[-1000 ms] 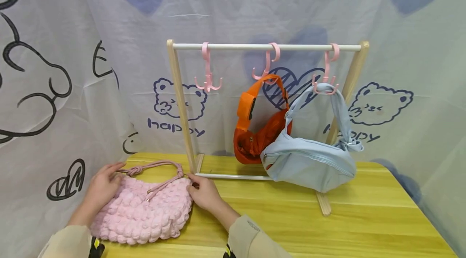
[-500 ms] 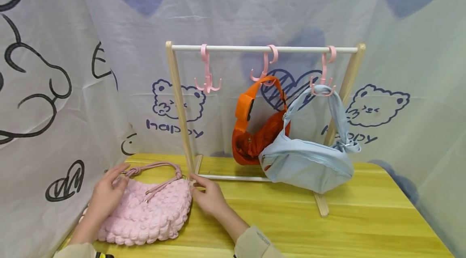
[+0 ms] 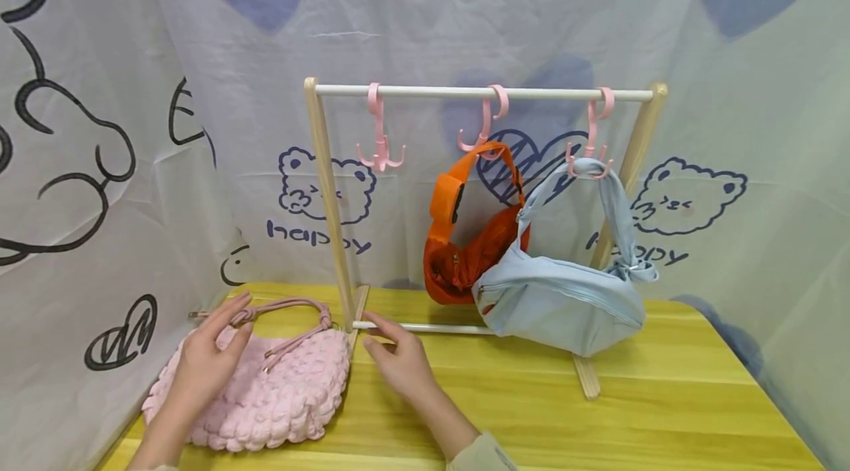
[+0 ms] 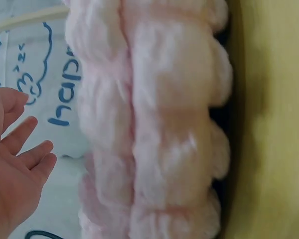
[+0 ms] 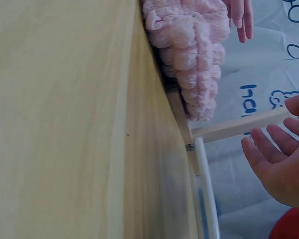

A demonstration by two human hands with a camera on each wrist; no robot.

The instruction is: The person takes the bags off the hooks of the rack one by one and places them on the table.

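A puffy pink handbag [image 3: 279, 390] with a knotted pink strap [image 3: 288, 301] lies on the yellow wood-grain table at the left. Over the bag's left part hovers my left hand [image 3: 206, 364], its fingers extended and holding nothing. My right hand [image 3: 401, 364] is just right of the bag, apart from it, with loose fingers in front of the rack's lower bar. In the left wrist view the bag's gathered side [image 4: 164, 114] fills the middle, away from the fingers. The right wrist view shows the right hand [image 5: 284, 154] empty beside the rack's post.
A wooden rack with a white top bar [image 3: 432, 92] stands at the back. Pink hooks hang from it: the left hook [image 3: 380, 139] bears nothing, the middle holds an orange waist bag [image 3: 465, 257], the right a light blue shoulder bag [image 3: 564, 301]. Printed cloth [image 3: 219, 50] surrounds the table.
Both hands have let go of the pink handbag's upper corners. The left hand has shifted right over the bag, and the right hand has drawn away to the right. The bag stays lying.
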